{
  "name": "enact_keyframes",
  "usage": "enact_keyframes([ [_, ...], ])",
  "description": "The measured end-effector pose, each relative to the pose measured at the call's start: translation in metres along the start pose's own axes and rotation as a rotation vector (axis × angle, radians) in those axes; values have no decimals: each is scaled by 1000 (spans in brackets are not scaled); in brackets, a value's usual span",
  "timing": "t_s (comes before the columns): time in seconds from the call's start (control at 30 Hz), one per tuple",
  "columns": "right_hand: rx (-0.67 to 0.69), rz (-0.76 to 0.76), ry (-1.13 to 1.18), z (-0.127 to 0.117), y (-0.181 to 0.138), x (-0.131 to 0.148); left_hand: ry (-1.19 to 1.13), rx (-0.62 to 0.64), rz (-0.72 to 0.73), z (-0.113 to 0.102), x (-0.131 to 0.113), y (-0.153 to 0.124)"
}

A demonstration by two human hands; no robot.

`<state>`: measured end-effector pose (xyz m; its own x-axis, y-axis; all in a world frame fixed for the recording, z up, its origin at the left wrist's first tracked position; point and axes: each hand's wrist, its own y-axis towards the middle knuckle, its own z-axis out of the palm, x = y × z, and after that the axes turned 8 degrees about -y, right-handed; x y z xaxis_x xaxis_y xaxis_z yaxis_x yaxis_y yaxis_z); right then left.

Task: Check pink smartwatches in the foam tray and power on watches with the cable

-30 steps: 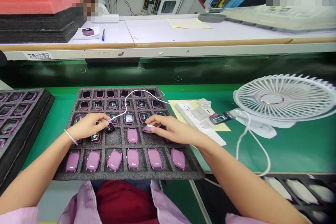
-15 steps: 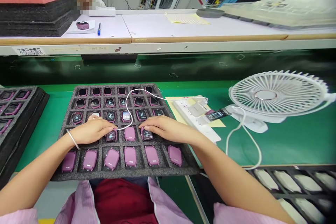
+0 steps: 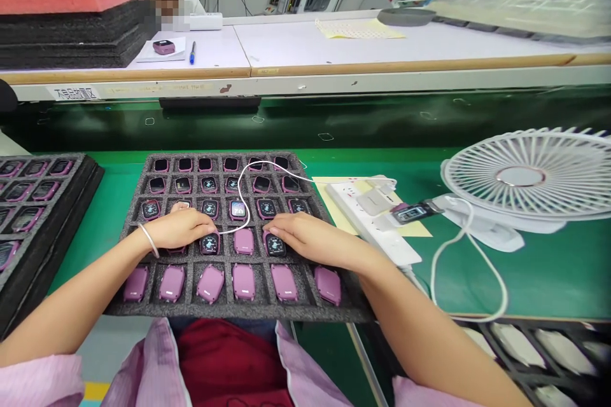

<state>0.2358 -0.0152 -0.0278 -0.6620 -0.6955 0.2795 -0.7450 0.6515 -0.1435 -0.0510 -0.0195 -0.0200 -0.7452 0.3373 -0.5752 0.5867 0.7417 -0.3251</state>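
Observation:
A dark foam tray (image 3: 305,313) in front of me holds several purple watch bodies, some screen up, the near row face down. My left hand (image 3: 179,227) is closed, pinching the end of a white cable (image 3: 242,179) just above a lit watch (image 3: 209,244) in its slot. The cable loops over the tray towards the right. My right hand (image 3: 308,236) lies flat on the tray, fingers stretched out, with its fingertips touching another screen-up watch (image 3: 275,245). A face-down watch (image 3: 244,241) sits between the two.
A white power strip (image 3: 377,229) with a small black device (image 3: 413,212) lies right of the tray, beside a white fan (image 3: 529,175). A second watch tray (image 3: 28,203) sits at left. Behind a raised shelf (image 3: 334,67), a person sits by stacked foam (image 3: 71,32).
Both hands lowered the watches they were handling into fourth-row slots, now screen up. The cable loop moved with my left hand. The view shifted slightly.

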Motion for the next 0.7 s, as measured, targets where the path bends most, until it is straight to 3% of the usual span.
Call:
enact_keyframes([
  [0.37,-159,20,107,13,-4,-2,-31,-53,39,7,4,-5],
  [0.7,-173,69,94,15,-2,1,-68,-49,36,9,7,-8],
])
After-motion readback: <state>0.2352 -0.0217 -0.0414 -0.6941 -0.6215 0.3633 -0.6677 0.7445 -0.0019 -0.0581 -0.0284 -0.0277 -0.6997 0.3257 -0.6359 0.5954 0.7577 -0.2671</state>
